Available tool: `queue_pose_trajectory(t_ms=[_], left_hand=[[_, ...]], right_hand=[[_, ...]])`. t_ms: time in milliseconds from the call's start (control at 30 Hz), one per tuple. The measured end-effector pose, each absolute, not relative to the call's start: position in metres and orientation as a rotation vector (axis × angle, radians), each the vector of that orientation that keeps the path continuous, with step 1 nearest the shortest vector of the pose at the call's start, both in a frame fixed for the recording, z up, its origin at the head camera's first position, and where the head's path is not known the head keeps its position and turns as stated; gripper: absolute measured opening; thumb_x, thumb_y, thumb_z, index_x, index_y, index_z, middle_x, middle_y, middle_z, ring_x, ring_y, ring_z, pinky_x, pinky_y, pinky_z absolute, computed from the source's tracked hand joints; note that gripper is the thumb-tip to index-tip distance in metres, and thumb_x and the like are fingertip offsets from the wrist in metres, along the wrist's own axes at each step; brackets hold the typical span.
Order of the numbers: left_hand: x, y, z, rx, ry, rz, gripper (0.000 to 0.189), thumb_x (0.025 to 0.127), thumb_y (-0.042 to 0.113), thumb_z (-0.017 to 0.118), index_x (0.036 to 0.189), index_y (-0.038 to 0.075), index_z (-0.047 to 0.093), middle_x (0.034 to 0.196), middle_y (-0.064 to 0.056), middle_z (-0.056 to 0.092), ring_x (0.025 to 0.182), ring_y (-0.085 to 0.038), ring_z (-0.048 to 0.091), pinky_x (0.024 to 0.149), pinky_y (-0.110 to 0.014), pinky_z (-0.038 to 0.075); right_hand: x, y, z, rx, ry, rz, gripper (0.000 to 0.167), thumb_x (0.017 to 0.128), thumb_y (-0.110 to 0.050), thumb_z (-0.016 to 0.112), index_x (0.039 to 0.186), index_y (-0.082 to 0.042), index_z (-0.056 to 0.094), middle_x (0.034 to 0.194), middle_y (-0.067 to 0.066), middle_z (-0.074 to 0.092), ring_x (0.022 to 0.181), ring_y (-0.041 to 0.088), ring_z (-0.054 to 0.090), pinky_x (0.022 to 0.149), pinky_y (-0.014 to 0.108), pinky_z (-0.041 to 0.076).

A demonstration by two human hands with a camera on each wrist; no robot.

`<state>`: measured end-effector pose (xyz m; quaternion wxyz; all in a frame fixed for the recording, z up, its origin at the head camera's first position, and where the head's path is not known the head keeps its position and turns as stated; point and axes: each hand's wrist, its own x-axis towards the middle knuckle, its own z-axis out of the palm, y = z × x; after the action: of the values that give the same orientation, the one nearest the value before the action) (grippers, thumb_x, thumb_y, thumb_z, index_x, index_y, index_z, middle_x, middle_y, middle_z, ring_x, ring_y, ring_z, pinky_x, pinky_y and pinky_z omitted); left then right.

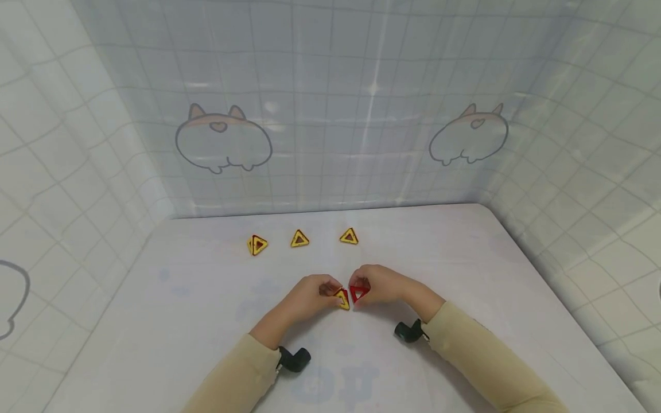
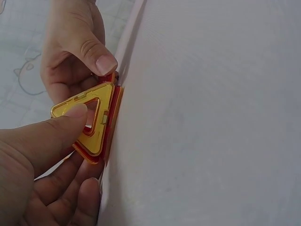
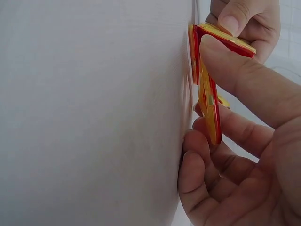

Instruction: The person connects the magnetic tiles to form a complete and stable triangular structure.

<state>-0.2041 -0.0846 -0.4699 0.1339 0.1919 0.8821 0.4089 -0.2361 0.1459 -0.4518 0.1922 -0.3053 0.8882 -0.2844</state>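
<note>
In the head view, my left hand (image 1: pixel 310 297) pinches a yellow triangular magnetic tile (image 1: pixel 345 304) just above the white table. The left wrist view shows its thumb flat on the yellow face (image 2: pixel 96 142), with a red layer (image 2: pixel 111 123) behind. Close on the right, my right hand (image 1: pixel 386 283) pinches a red triangular magnetic tile (image 1: pixel 354 295) between thumb and fingers. Seen edge-on in the right wrist view, that tile (image 3: pixel 212 123) has yellow on one side and red on the other. The two hands' tiles nearly meet, corner towards corner.
Farther back on the white table (image 1: pixel 439 246) lie a yellow triangle tile (image 1: pixel 349 241), another yellow triangle tile (image 1: pixel 299 245) and, leftmost, an overlapping pair of triangle tiles (image 1: pixel 263 245). Grid-patterned fabric walls (image 1: pixel 330 115) enclose the back and sides. Black wrist cameras (image 1: pixel 295 360) hang below both sleeves.
</note>
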Motion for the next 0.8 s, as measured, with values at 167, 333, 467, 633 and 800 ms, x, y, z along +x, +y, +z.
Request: queue_pose_trajectory(t_ms=[167, 333, 467, 633, 800], left_hand=[[-0.2049, -0.0838, -0.4698, 0.555, 2.556, 1.187, 0.024, 0.088, 0.022, 0.079, 0.108, 0.012, 0.071, 0.092, 0.007, 0.068, 0.086, -0.009, 0.063, 0.081, -0.034, 0.052], [-0.2053, -0.0831, -0.4712, 0.545, 2.547, 1.199, 0.024, 0.087, 0.022, 0.08, 0.108, 0.012, 0.071, 0.092, 0.007, 0.068, 0.085, -0.01, 0.063, 0.081, -0.035, 0.052], [-0.2054, -0.0832, -0.4729, 0.521, 2.557, 1.182, 0.025, 0.087, 0.024, 0.08, 0.108, 0.014, 0.071, 0.091, 0.008, 0.068, 0.084, -0.009, 0.062, 0.081, -0.034, 0.052], [-0.2042, -0.085, -0.471, 0.51, 2.563, 1.185, 0.026, 0.085, 0.025, 0.081, 0.107, 0.015, 0.071, 0.091, 0.008, 0.069, 0.084, -0.008, 0.063, 0.081, -0.035, 0.052], [-0.2042, -0.0877, -0.4699, 0.516, 2.542, 1.204, 0.025, 0.085, 0.021, 0.081, 0.108, 0.014, 0.072, 0.093, 0.008, 0.069, 0.083, -0.008, 0.063, 0.08, -0.033, 0.052]], right_hand=[[-0.2352, 0.144, -0.4516, -0.84, 2.487, -0.818, 0.038, 0.077, -0.021, 0.088, 0.109, -0.012, 0.069, 0.097, -0.005, 0.064, 0.09, 0.013, 0.057, 0.084, 0.034, 0.05], [-0.2344, 0.1434, -0.4541, -0.815, 2.464, -0.854, 0.041, 0.076, -0.022, 0.089, 0.111, -0.011, 0.069, 0.096, -0.005, 0.064, 0.089, 0.013, 0.058, 0.082, 0.034, 0.051], [-0.2339, 0.1445, -0.4561, -0.805, 2.451, -0.852, 0.041, 0.077, -0.016, 0.088, 0.113, -0.011, 0.069, 0.097, -0.006, 0.064, 0.087, 0.012, 0.058, 0.08, 0.032, 0.052], [-0.233, 0.1458, -0.4557, -0.798, 2.464, -0.844, 0.035, 0.08, -0.01, 0.085, 0.112, -0.011, 0.071, 0.095, -0.006, 0.067, 0.084, 0.011, 0.06, 0.078, 0.03, 0.052], [-0.2326, 0.1464, -0.4535, -0.794, 2.489, -0.833, 0.03, 0.081, -0.016, 0.085, 0.108, -0.012, 0.072, 0.086, -0.008, 0.066, 0.079, 0.011, 0.059, 0.074, 0.029, 0.052]])
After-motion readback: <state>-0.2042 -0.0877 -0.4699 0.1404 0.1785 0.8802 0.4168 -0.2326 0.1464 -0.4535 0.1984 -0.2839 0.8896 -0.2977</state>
